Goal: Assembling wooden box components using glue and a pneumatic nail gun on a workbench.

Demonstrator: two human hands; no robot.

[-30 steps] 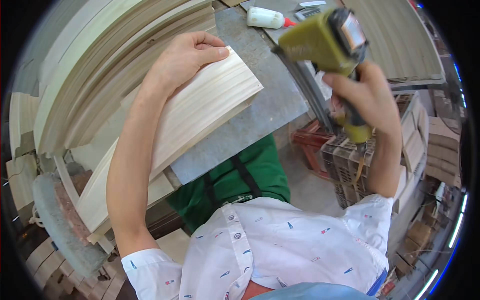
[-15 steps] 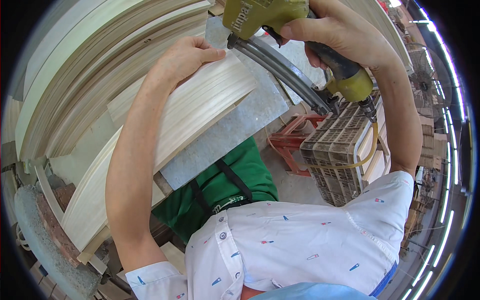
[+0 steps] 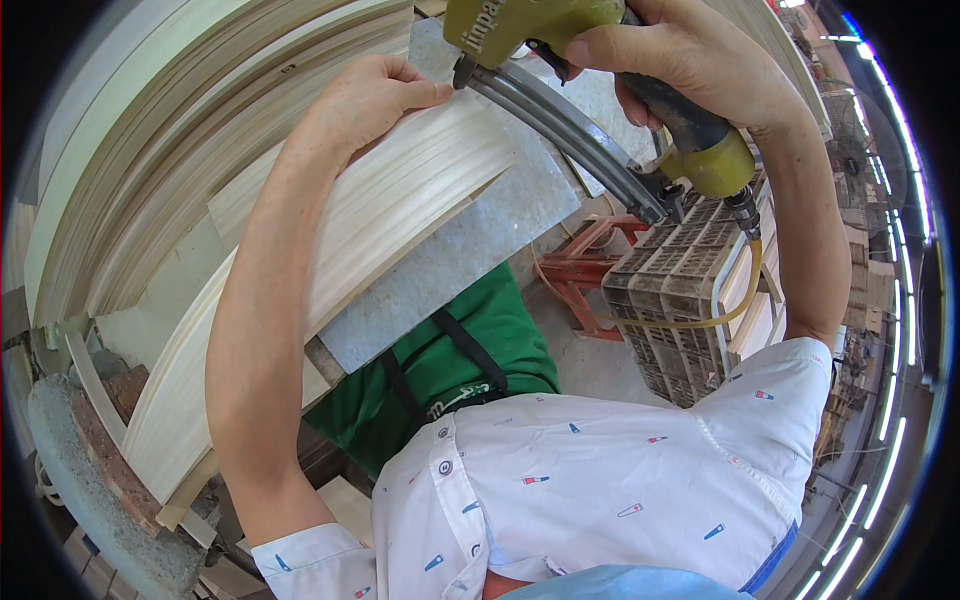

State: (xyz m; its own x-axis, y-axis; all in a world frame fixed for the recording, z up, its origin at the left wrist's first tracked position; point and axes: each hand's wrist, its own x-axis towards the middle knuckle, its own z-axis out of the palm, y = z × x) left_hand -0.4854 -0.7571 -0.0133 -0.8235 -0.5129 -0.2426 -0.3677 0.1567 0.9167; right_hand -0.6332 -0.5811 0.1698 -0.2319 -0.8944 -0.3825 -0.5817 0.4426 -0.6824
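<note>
My right hand is wrapped around the black handle of an olive-green air nailer, index finger by the trigger. A yellowish air hose runs from the handle's end. The nailer's nose sits at the far end of a pale wooden board, right beside my left thumb. My left hand pinches that far edge, thumb toward the nose and fingers curled partly out of sight. The board rests on a grey metal-topped surface. Whether the nose touches the wood, I cannot tell.
Long pale wooden strips are stacked at the left. A grey plastic crate holding wood pieces stands at the right, beside a red stool. A brick and concrete block lies at lower left.
Both hands and the nailer appear slightly higher in the picture. The nailer's nose stays beside my left thumb, and both grips look the same.
</note>
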